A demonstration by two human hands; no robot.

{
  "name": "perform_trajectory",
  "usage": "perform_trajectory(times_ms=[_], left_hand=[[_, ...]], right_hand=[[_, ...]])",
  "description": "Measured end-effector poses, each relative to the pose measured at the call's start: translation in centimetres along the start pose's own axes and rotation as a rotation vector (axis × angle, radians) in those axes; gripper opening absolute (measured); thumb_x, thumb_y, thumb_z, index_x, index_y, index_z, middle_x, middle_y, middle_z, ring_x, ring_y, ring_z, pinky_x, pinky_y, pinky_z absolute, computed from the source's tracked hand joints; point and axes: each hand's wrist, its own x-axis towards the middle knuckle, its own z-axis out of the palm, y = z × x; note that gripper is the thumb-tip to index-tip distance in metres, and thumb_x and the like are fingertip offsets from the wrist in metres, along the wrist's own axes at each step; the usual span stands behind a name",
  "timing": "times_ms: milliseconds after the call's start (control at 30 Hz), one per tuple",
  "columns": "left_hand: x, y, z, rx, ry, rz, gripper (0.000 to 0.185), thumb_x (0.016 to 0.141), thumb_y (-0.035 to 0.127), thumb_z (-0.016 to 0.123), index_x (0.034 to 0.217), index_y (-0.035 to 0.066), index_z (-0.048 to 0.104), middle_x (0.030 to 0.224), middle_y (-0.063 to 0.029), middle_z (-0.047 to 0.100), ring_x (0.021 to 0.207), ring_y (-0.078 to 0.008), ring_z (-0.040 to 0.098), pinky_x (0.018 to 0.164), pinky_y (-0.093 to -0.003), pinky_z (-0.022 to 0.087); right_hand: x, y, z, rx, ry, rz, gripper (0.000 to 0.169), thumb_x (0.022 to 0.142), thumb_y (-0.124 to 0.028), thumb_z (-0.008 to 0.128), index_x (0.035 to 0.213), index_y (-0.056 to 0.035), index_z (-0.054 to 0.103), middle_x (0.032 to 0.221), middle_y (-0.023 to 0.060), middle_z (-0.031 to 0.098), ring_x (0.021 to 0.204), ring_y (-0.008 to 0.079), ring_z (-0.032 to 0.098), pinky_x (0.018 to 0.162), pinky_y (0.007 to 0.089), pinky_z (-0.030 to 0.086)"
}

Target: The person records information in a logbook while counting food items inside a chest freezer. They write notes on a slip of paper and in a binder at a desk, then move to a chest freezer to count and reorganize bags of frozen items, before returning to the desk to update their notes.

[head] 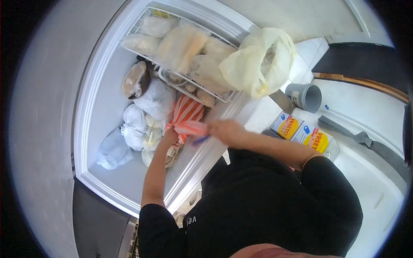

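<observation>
Inside an open chest freezer (pixel 106 175), my left hand (pixel 171 136) grips the gathered neck of a red-and-white striped plastic bag (pixel 189 109). My right hand (pixel 225 131), blurred by motion, is closed on the stretched top end of the same bag, out toward the freezer's near rim. Just below that end shows a blurred blue thing (pixel 200 140); what it is and whether I hold it, I cannot tell. Knotted white plastic bags (pixel 156 100) and a yellowish knotted bag (pixel 152 137) lie left of my left hand.
A white wire basket (pixel 180 79) with several bagged foods spans the freezer's far end. A pale yellow plastic bag (pixel 258 64) rests at its right corner. On the floor to the right are a grey bucket (pixel 303 96) and printed tins (pixel 311 138). A greyish bag (pixel 114 151) lies at left.
</observation>
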Motion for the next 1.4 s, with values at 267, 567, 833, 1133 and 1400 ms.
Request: perform_trajectory(times_ms=[267, 567, 833, 1133, 1400], left_hand=[[-0.2, 5.1, 2.7, -0.991, -0.338, 0.062, 0.025, 0.094, 0.020, 0.048, 0.114, 0.007, 0.058, 0.102, -0.0118, 0.066, 0.088, -0.0248, 0.066, 0.075, -0.0384, 0.057], [1.4, 6.2, 4.9, 0.135, 0.147, 0.494, 0.022, 0.090, 0.018, 0.051, 0.109, 0.009, 0.059, 0.097, -0.0116, 0.067, 0.089, -0.0284, 0.065, 0.075, -0.0393, 0.055], [1.1, 7.2, 5.6, 0.549, 0.393, 0.686, 0.020, 0.086, 0.017, 0.053, 0.104, 0.011, 0.061, 0.093, -0.0115, 0.067, 0.089, -0.0317, 0.064, 0.076, -0.0401, 0.052], [-0.5, 0.5, 2.6, -0.001, 0.294, 0.729, 0.018, 0.082, 0.015, 0.055, 0.099, 0.012, 0.062, 0.089, -0.0118, 0.067, 0.088, -0.0348, 0.063, 0.076, -0.0406, 0.050], [2.8, -0.8, 6.8, -0.106, 0.741, 0.624, 0.017, 0.081, 0.012, 0.054, 0.097, 0.006, 0.059, 0.091, -0.0153, 0.066, 0.081, -0.0331, 0.065, 0.072, -0.0380, 0.051]], right_hand=[[2.3, -2.6, 7.0, -0.028, -0.201, -0.316, 0.023, 0.083, -0.021, 0.056, 0.098, -0.0038, 0.060, 0.102, 0.0108, 0.057, 0.082, 0.0306, 0.063, 0.067, 0.0443, 0.052], [18.0, 0.9, 4.3, 0.028, -0.149, 0.001, 0.045, 0.069, -0.050, 0.070, 0.084, -0.0070, 0.072, 0.082, 0.0172, 0.068, 0.075, 0.0353, 0.067, 0.070, 0.0465, 0.052], [27.0, 7.2, 19.5, 0.184, -0.039, 0.378, 0.030, 0.076, -0.029, 0.067, 0.095, -0.0067, 0.071, 0.093, 0.0196, 0.069, 0.089, 0.0355, 0.067, 0.073, 0.0476, 0.052], [22.2, 15.0, 23.6, 0.588, 0.324, 0.661, 0.048, 0.067, -0.017, 0.077, 0.107, 0.0005, 0.058, 0.094, 0.0160, 0.064, 0.085, 0.0240, 0.065, 0.074, 0.0363, 0.052], [21.6, 14.1, 19.3, 0.430, -0.143, 0.566, 0.058, 0.074, -0.040, 0.071, 0.119, -0.0066, 0.057, 0.114, 0.0233, 0.056, 0.108, 0.0321, 0.057, 0.090, 0.0412, 0.046]])
